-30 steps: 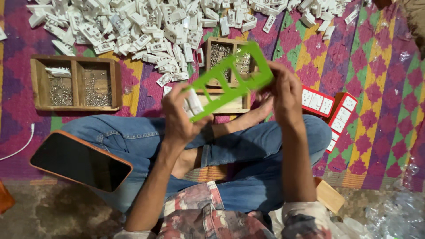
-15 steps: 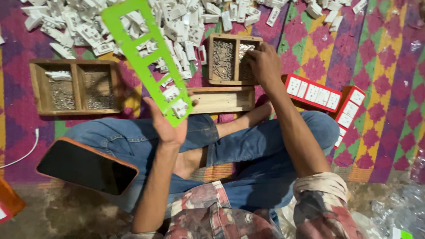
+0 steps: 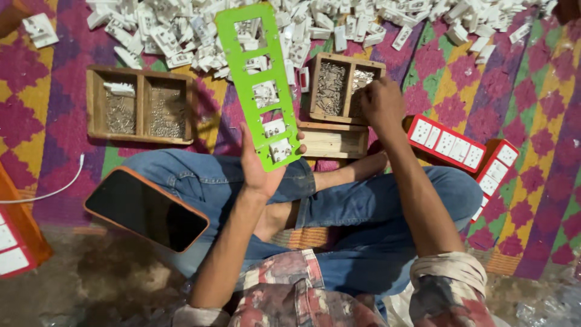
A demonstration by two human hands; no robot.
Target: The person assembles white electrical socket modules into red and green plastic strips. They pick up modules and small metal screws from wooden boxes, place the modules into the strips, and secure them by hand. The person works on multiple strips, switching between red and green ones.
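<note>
My left hand [image 3: 261, 163] grips the lower end of a long green plastic frame [image 3: 257, 79] with several rectangular cut-outs. The frame stands nearly upright, and a white socket piece sits in its lowest opening. My right hand [image 3: 380, 104] reaches into the right compartment of a small wooden tray [image 3: 316, 85] that holds small metal parts, fingers bent down among them. I cannot make out whether the fingers have pinched anything.
A heap of white plastic socket parts [image 3: 181, 30] lies across the top. Another wooden two-compartment tray [image 3: 140, 106] sits to the left. Red-backed socket plates [image 3: 445, 144] lie to the right. A phone in an orange case [image 3: 145, 209] rests on my left thigh. A wooden block [image 3: 333, 142] lies by my knees.
My right hand let go of the green frame and went to the small wooden tray. My left hand swung the frame from tilted to nearly upright.
</note>
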